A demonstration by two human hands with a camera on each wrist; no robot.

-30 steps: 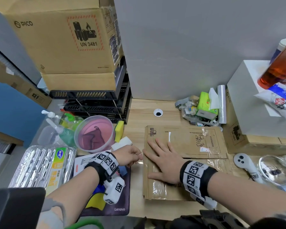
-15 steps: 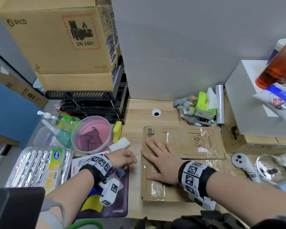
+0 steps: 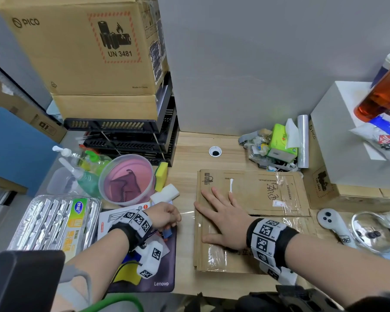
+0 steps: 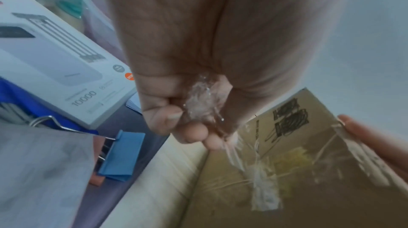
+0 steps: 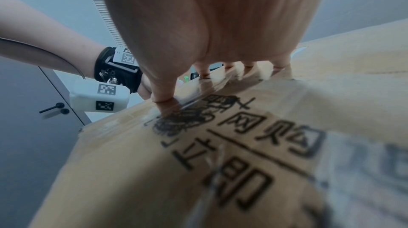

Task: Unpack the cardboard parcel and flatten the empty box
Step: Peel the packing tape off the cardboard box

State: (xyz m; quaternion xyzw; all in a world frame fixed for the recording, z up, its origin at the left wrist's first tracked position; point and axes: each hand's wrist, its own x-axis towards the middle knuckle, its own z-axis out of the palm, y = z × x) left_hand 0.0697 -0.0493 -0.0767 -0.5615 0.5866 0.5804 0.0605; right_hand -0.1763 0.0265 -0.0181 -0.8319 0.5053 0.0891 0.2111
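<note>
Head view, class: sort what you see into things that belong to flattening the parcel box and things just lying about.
Job:
flattened cardboard box
clear tape strip
right hand pressing the box
left hand gripping the tape

Lying about:
pink bowl
yellow sponge
white controller
tissue pack

Brown box (image 3: 252, 221) w/ black print, prob. clear tape (image 4: 198, 99)

A light wooden counter (image 3: 189, 154) with a round cable hole (image 3: 215, 152) near the back wall. A flattened cardboard box (image 3: 257, 194) lies flat on it at centre. To the left sit a pink tub (image 3: 126, 176), a yellow sponge (image 3: 161, 175), a white foam block (image 3: 164, 194) and a dark Lenovo mouse pad (image 3: 162, 273). To the right lie a white controller (image 3: 331, 224), a glass lid (image 3: 374, 230) and a green tissue pack (image 3: 282, 143).
</note>
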